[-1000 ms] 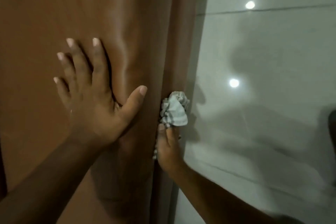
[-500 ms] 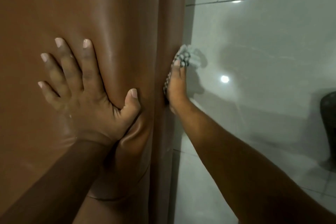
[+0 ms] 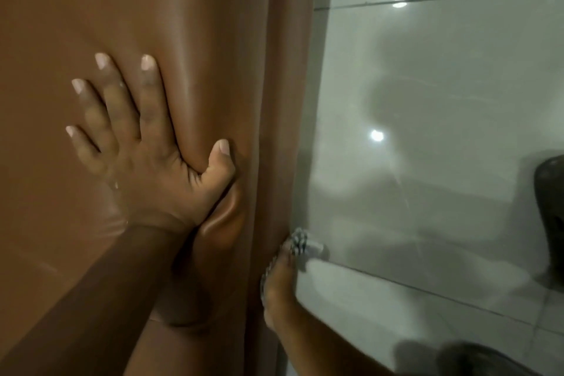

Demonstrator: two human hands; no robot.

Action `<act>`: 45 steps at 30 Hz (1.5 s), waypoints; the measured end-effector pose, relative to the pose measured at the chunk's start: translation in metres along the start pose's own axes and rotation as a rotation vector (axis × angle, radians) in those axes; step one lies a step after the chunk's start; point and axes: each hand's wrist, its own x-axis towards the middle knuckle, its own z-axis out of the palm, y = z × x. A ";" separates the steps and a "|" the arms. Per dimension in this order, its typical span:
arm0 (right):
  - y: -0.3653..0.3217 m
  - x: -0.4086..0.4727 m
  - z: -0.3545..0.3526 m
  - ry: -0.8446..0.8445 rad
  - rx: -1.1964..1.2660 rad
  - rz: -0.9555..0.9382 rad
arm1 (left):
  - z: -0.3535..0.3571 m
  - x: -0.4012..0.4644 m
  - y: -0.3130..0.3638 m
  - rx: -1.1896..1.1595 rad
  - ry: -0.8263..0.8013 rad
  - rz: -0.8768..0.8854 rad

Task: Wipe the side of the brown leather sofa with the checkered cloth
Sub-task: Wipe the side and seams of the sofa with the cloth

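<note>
The brown leather sofa (image 3: 91, 9) fills the left half of the head view, with its side edge (image 3: 283, 101) running top to bottom. My left hand (image 3: 137, 156) lies flat on the leather with fingers spread and the thumb pressing a fold. My right hand (image 3: 279, 287) is low on the side edge and presses the checkered cloth (image 3: 300, 244) against it. Only a bunched tip of the cloth shows past the fingertips; the rest is hidden between hand and sofa.
Glossy grey floor tiles (image 3: 442, 101) with light reflections lie to the right of the sofa. A dark rounded object (image 3: 551, 210) stands at the right edge. A dark blurred shape (image 3: 476, 360) sits at the bottom right.
My right hand slid up along the sofa's side edge with the cloth, then back down to a low position. My left hand stayed on the leather, its thumb digging in deeper.
</note>
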 end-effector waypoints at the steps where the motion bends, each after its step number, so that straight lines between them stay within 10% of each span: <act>1: -0.006 0.009 0.004 -0.029 0.071 -0.021 | 0.000 0.000 0.000 0.007 0.001 -0.004; 10: -0.090 0.023 0.031 0.042 0.178 -0.324 | -0.003 -0.006 0.000 0.027 -0.003 -0.021; 19: 0.031 -0.010 0.005 0.025 0.016 -0.269 | -0.007 -0.005 -0.001 0.052 -0.043 -0.019; 30: -0.218 0.006 0.042 -0.005 -0.216 -0.949 | -0.008 -0.004 -0.002 0.031 -0.041 -0.017; 38: -0.066 -0.030 -0.001 -0.279 -0.287 -0.973 | -0.018 -0.005 -0.003 -0.018 -0.120 -0.014; 45: -0.152 0.016 0.018 -0.272 -0.310 -1.200 | -0.018 0.000 0.001 -0.030 -0.123 0.038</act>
